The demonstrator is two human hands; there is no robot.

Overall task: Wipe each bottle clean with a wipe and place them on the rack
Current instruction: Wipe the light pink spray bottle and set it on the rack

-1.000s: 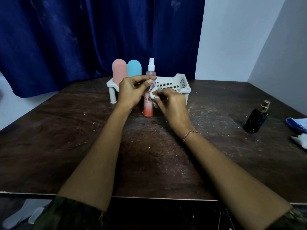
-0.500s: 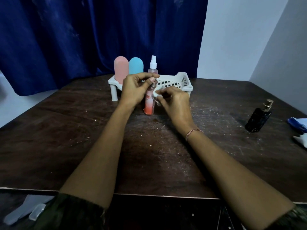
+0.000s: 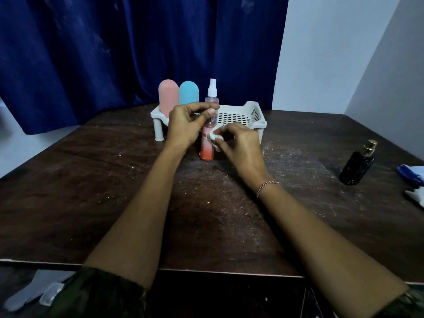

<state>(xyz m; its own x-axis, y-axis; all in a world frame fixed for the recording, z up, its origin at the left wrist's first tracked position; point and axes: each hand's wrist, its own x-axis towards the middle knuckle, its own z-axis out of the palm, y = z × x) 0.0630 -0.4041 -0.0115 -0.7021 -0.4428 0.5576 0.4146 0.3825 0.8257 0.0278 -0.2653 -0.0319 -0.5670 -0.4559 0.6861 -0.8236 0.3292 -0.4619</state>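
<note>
A person's left hand (image 3: 183,125) pinches the upper part of a spray bottle (image 3: 206,150) between thumb and curled forefinger, while the right hand (image 3: 241,148), fingers bunched round a crumpled white wipe (image 3: 215,134), presses it against the bottle's labelled side. The bottle stands upright on the table (image 3: 91,191), just in front of the rack (image 3: 254,115) at 12 o'clock, and partly screens the rack's near edge.

On the rack's 9 o'clock end stand a pink bottle (image 3: 168,97) and a blue bottle (image 3: 188,92), both smooth, matt and dome-topped, side by side. The rest of the rack's perforated floor is bare. At 3 o'clock, well apart from the hands, a black bottle (image 3: 354,167) with a gold pump sits alone; beyond it a blue-and-white packet (image 3: 411,174) is cut off by the frame edge.

The spray bottle is a slim clear cylinder, orange-pink below and paler above, topped by a white nozzle. The rack is white plastic on short legs, with raised slotted sides. A red-and-white thread bracelet (image 3: 268,187) circles the right wrist.

The tabletop is dark wood, scratched and dusted with pale specks. A deep blue curtain (image 3: 114,53) hangs behind it from 9 to 12 o'clock, meeting a plain pale wall (image 3: 332,53).
</note>
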